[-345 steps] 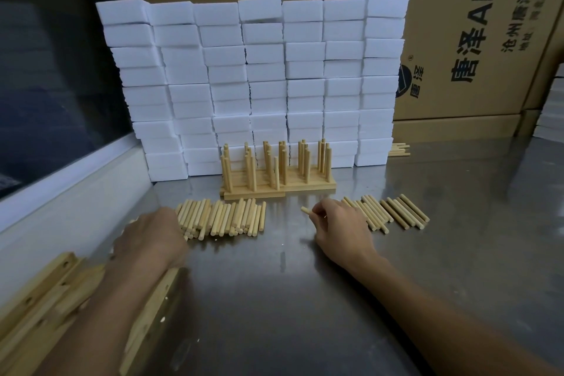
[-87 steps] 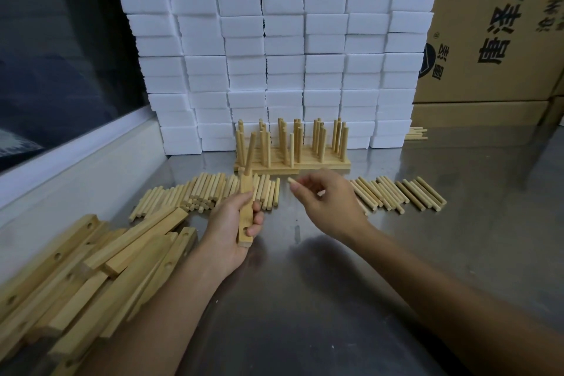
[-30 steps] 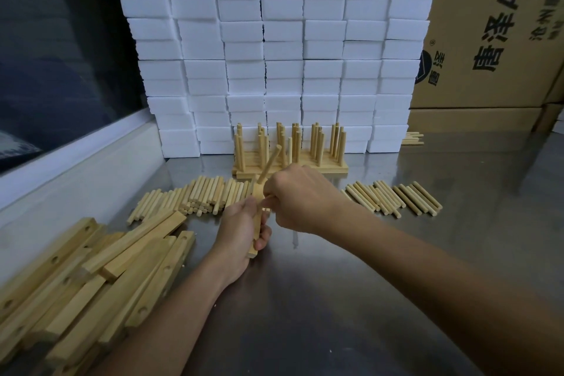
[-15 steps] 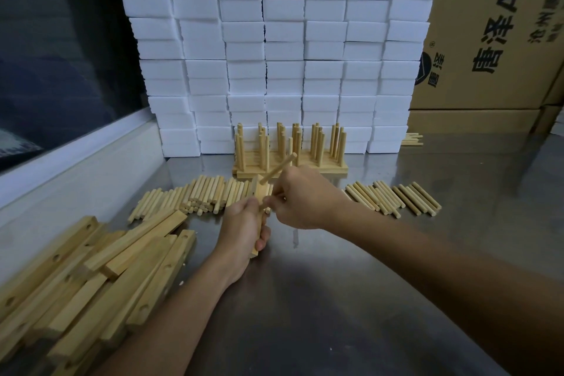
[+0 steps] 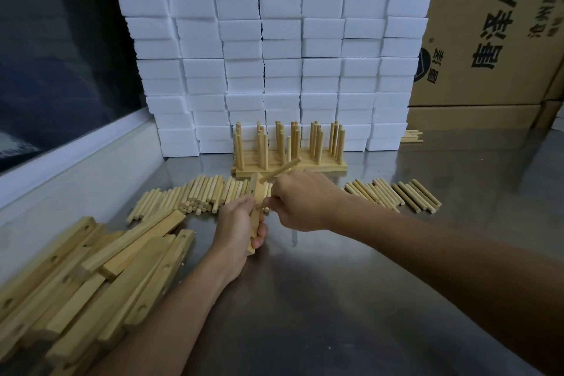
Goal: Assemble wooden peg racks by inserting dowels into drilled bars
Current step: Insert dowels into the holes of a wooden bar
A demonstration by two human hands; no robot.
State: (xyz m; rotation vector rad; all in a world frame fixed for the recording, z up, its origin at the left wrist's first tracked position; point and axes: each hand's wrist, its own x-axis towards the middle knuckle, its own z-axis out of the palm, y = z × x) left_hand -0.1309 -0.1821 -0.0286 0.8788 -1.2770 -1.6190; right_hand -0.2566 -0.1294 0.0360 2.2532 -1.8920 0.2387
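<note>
My left hand point(image 5: 236, 223) grips a drilled wooden bar point(image 5: 255, 195), held lengthwise above the steel table. One dowel point(image 5: 279, 170) stands slanted in a hole near the bar's far end. My right hand point(image 5: 300, 203) pinches a second dowel point(image 5: 261, 205) against the bar's middle; most of that dowel is hidden by my fingers. Loose dowels lie in a pile point(image 5: 195, 197) behind my left hand and in a smaller row point(image 5: 396, 195) to the right. Finished peg racks point(image 5: 290, 159) stand at the back.
A heap of drilled bars point(image 5: 91, 278) fills the near left of the table point(image 5: 335, 299). A wall of white foam blocks point(image 5: 274, 55) rises behind the racks, with cardboard boxes point(image 5: 488, 40) behind and to the right. A raised ledge point(image 5: 76, 168) runs along the left.
My right hand has dropped from the upper dowel to the bar's middle and now pinches a second dowel there. The inserted dowel leans further right. My left hand keeps its hold on the bar.
</note>
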